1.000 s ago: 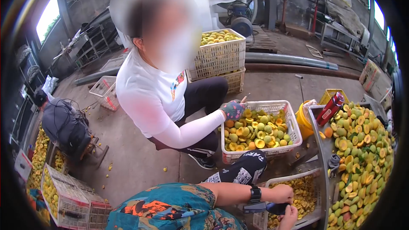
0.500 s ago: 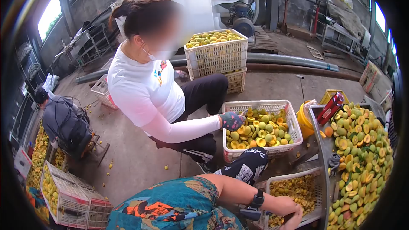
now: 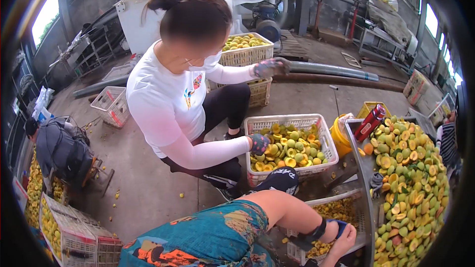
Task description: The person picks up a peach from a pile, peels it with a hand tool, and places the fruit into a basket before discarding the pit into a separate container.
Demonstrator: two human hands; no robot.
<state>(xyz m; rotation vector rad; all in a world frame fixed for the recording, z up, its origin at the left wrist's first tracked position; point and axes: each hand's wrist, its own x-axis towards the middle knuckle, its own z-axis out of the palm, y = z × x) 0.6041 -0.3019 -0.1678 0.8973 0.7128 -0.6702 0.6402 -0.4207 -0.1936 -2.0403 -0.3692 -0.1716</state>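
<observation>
My left arm reaches right from a teal patterned sleeve [image 3: 208, 232], over a white crate. A black band [image 3: 317, 230] circles its wrist. Beyond that is a dark blue strap-like piece [image 3: 340, 226], perhaps a cuff. My right hand [image 3: 345, 238], coming up from the bottom edge, has its fingers closed at this blue piece. The left hand's fingers are hidden behind it. Beneath the arms, the crate [image 3: 363, 217] holds cut yellow fruit pieces [image 3: 339, 209]. To the right, a metal-edged table [image 3: 365, 188] carries a heap of halved green-yellow fruit [image 3: 413, 193].
A co-worker in a white shirt [image 3: 153, 94] sits beside a crate [image 3: 316, 167] of halved fruit, one gloved hand in it. A red flask [image 3: 370, 122] and grey cloth [image 3: 376, 182] lie on the table, near a yellow bucket [image 3: 341, 137]. Another person [image 3: 62, 151] sits left.
The view has shifted slightly. My right hand now shows at the blue piece by my left wrist. The co-worker has leaned forward and raised the other gloved hand above the crate.
</observation>
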